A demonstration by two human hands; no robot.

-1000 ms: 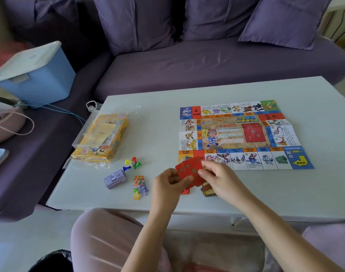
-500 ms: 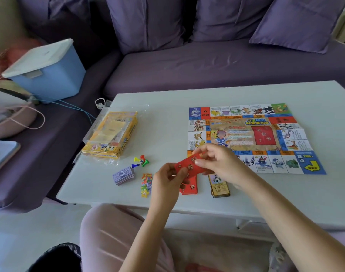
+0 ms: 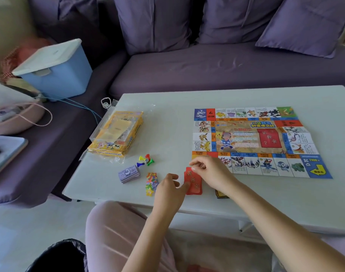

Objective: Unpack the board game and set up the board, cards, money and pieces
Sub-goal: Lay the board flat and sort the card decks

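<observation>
Red cards point(image 3: 194, 183) — L hand point(image 3: 167, 190) fingers relaxed, touching their left edge; R hand point(image 3: 210, 170) fingers curled, pinching top edge.

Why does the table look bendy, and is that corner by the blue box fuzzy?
Head view: the wide-angle lens bows the table edges. Head view: yes, the top-left corner beside the blue box is smeared. Head view: light is soft, no glare on the board, but its small print is unreadable.
</observation>
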